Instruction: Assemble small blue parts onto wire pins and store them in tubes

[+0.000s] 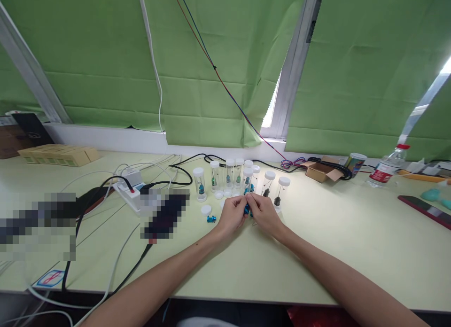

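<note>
My left hand (231, 215) and my right hand (265, 215) meet over the table, fingertips pinched together around a small blue metallic part (246, 209). The fingers partly hide it, so its exact kind does not show. Left of my left hand lie another small blue metal piece (211, 219) and a white round cap (206, 210). Just beyond my hands stand several clear tubes with white caps, such as one tube (199, 185) with a blue piece inside and another tube (283, 193) with a dark piece.
A white power strip (131, 195) with black and white cables sits on the left. An open cardboard box (320, 171), a can (355, 164) and a plastic bottle (384, 169) stand at the back right. A dark red flat device (424, 211) lies at far right.
</note>
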A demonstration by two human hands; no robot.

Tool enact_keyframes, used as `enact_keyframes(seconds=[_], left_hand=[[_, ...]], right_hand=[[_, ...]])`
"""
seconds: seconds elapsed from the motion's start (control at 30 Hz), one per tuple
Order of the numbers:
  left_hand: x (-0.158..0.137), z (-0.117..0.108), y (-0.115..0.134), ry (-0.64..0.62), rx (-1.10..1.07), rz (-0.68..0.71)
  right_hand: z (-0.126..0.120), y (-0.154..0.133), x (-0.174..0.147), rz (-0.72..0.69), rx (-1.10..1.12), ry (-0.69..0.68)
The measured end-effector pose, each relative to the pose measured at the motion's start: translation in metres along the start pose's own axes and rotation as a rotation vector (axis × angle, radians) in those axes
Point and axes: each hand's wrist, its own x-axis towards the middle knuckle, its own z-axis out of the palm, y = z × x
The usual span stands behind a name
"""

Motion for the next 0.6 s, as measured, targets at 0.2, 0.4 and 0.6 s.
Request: enact_keyframes(seconds=[0.2,0.4,0.6], left_hand=[[-0.0009,0.0007,-0.004,0.011,-0.022,-0.015],[-0.0036,0.0027,-0.0043,0.008,-0.066,-0.043],[-0.0058,0.0047,-0.0014,0.016,-0.086,-0.067]], right_hand=[[0.0002,0.0013,0.0006,-0.041,-0.056,0.007],[0.0023,0.0054,0.001,-0.047,-0.058,0.005],[0.0024,0.0046,0.0016,-0.033,-0.055,-0.006]])
